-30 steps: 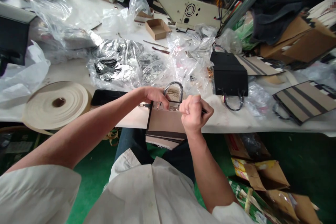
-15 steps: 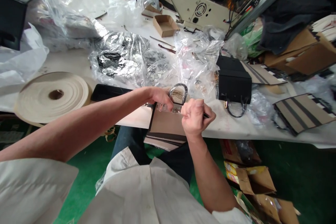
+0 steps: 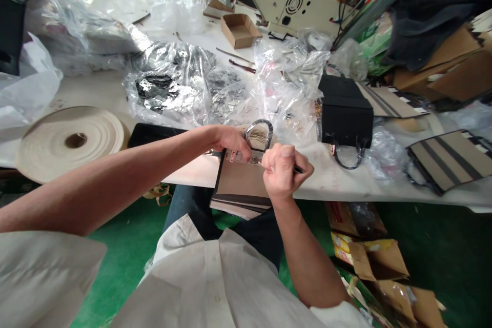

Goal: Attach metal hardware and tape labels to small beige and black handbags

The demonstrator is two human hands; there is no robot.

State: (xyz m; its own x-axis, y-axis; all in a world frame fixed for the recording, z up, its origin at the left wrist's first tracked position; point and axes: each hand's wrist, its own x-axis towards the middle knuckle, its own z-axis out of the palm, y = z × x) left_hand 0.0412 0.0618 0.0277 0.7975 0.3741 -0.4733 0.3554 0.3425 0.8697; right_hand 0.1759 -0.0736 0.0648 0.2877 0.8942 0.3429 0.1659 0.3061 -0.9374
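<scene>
A small tan handbag [image 3: 242, 180] with a dark curved handle [image 3: 260, 125] leans against the white table's front edge, over my lap. My left hand [image 3: 229, 141] is closed on the bag's top edge, fingers pinching beside the metal clasp [image 3: 235, 156]. Just to the right, my right hand [image 3: 282, 170] is a fist wrapped round a thin dark tool [image 3: 299, 169], whose tip points at the bag's top. The tool's working end is hidden by my fingers.
A big roll of beige tape [image 3: 69, 141] lies at the left. A dark phone [image 3: 149, 135] rests behind my left forearm. Clear plastic bags of metal parts [image 3: 180, 87] crowd the middle. A black handbag [image 3: 346, 113] stands right. Striped bags [image 3: 449, 156], cardboard boxes [image 3: 240, 31] and a beige machine [image 3: 292, 2] lie beyond.
Both hands stay at the bag's top with only slight shifts. My head view has drifted, so the table sits a little lower and left in the picture.
</scene>
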